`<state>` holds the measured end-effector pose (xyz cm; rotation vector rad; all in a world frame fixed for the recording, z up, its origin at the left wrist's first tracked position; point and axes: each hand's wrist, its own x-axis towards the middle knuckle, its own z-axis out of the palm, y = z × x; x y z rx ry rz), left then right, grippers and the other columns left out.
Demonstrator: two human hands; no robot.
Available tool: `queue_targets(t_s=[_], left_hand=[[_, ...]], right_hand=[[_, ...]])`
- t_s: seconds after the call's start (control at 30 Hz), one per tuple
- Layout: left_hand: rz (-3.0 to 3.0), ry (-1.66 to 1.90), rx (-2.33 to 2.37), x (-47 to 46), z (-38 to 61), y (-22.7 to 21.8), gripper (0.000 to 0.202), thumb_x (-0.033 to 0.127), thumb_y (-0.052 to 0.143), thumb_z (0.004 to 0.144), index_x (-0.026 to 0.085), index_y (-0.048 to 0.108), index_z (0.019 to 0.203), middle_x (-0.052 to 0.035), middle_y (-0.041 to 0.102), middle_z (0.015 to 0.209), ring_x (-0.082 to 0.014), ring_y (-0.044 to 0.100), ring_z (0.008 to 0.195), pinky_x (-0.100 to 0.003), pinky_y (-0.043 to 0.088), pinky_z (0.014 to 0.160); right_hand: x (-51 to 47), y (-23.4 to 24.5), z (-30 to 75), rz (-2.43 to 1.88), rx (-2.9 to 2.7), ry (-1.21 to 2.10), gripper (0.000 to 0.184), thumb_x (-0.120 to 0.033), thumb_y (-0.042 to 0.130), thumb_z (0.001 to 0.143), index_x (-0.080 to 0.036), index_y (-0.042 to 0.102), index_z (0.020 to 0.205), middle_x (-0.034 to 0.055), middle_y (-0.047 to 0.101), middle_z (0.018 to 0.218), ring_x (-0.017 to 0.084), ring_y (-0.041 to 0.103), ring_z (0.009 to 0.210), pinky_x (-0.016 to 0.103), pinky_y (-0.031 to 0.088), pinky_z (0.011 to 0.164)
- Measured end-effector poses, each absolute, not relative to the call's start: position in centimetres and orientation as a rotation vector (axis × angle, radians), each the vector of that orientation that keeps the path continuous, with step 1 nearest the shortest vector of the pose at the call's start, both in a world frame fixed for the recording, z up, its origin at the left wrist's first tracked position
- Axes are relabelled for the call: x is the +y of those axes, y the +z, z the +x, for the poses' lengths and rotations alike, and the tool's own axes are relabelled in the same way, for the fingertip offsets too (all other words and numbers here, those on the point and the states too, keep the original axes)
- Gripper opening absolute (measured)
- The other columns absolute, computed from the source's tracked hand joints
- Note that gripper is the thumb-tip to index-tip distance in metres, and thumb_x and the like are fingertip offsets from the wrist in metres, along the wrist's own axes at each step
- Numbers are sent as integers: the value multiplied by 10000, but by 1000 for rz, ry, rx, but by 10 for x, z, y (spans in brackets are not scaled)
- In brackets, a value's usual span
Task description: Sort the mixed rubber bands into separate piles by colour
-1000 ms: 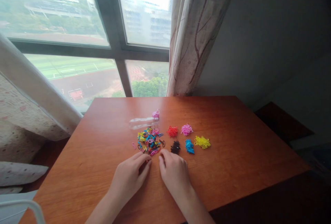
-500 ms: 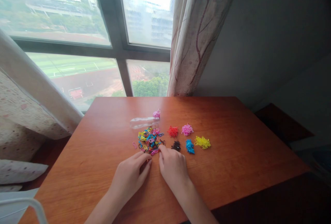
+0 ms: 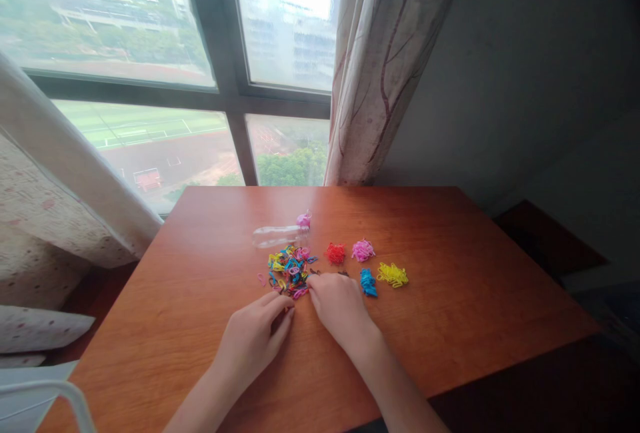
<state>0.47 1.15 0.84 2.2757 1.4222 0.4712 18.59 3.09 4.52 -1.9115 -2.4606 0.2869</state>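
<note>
A mixed heap of small coloured rubber bands lies mid-table on the wooden table. To its right sit sorted little piles: red, pink, blue and yellow. My right hand rests curled just right of the heap, its fingertips at the heap's near edge, and it covers the black pile. My left hand lies on the table below the heap, fingers together and curled, tips close to the nearest bands. What either hand pinches is hidden.
A clear small bottle with a pink cap lies on its side behind the heap. Curtains hang at the left and behind the table, in front of a window. A white chair edge shows at the lower left.
My right hand has slid forward and slightly right, and now hides the black pile that showed before. My left hand has stayed in place.
</note>
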Motion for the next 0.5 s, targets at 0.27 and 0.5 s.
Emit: queue_targets(t_s=[0.27, 0.5], left_hand=[[2261, 468, 1415, 11, 4, 8, 184, 259, 437, 952, 256, 619, 920, 1, 686, 917, -165, 662, 820, -247, 459, 702], [2270, 449, 1433, 11, 5, 10, 194, 262, 434, 952, 255, 625, 912, -5, 688, 908, -170, 666, 811, -249, 460, 686]], right_hand=[[38, 52, 185, -1890, -2539, 246, 201, -155, 473, 962, -202, 664, 917, 69, 728, 871, 215, 700, 796, 262, 459, 644], [36, 48, 190, -1913, -2452, 272, 137, -215, 538, 933, -221, 674, 921, 51, 735, 880, 198, 695, 795, 253, 435, 663]])
